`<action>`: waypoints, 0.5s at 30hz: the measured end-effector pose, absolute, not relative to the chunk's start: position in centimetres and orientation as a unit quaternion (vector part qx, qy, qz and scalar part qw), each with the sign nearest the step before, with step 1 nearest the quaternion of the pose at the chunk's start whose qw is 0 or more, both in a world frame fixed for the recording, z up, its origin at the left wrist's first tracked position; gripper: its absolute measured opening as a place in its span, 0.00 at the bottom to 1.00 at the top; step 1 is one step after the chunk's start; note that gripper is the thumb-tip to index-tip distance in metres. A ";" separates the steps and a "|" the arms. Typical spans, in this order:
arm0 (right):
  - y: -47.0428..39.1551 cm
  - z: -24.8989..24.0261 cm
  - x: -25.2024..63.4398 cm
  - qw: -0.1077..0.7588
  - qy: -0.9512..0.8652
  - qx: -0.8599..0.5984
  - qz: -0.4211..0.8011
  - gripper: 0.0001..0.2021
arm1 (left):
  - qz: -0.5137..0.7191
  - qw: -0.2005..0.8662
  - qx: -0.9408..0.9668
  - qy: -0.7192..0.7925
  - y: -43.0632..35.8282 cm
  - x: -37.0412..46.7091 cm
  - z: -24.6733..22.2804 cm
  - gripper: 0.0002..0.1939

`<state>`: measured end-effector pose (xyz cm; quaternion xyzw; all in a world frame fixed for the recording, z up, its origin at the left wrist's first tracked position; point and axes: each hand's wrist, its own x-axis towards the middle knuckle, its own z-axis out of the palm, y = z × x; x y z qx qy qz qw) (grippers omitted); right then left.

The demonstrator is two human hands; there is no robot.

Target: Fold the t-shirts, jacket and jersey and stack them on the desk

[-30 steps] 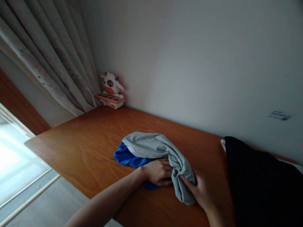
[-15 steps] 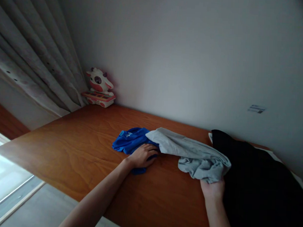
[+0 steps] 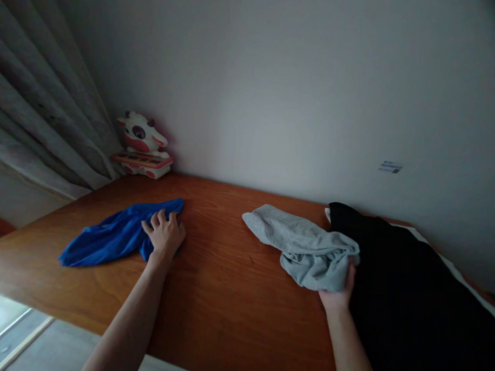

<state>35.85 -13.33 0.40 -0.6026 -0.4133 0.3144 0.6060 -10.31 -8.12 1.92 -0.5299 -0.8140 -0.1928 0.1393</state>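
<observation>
A crumpled blue garment (image 3: 111,232) lies on the left part of the wooden tabletop. My left hand (image 3: 165,232) rests over its right end, fingers spread and slightly bent, touching the cloth. To the right, a bunched grey garment (image 3: 294,233) stretches leftward from my right hand (image 3: 338,289). That hand is closed around the garment's right end, with most of its fingers hidden beneath or behind the folds. What kind of clothing either piece is, I cannot tell.
Black cloth (image 3: 406,288) covers the right side of the wooden tabletop (image 3: 227,304), with white edging showing behind it. A cow-shaped toy keyboard (image 3: 142,146) stands in the back left corner beside a curtain (image 3: 43,108). The wall runs along the back.
My left hand has moved left, and the blue garment now lies further left and more stretched out, apart from the grey one. The grey garment stays in my right hand; the view has shifted slightly.
</observation>
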 end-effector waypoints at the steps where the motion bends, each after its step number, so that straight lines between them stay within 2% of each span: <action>1: -13.3 0.5 35.3 0.637 -0.384 -0.583 0.328 0.35 | -0.189 0.137 -0.507 -0.830 -8.2 -10.4 1.9 0.24; 3: -13.2 0.7 34.3 0.696 -0.325 -0.540 0.346 0.32 | -0.178 0.109 -0.498 -0.841 -7.9 -10.6 1.7 0.25; 5: -13.1 0.6 34.0 0.711 -0.307 -0.523 0.356 0.30 | -0.176 0.093 -0.527 -0.826 -7.1 -11.3 1.6 0.23; 12: -13.2 -0.4 36.7 0.614 -0.328 -0.525 0.489 0.19 | -0.171 0.018 -0.694 -0.699 -4.4 -16.7 2.7 0.25; 15: -13.3 -0.5 37.8 0.581 -0.322 -0.529 0.529 0.20 | -0.144 0.024 -0.709 -0.690 -4.2 -18.3 3.3 0.24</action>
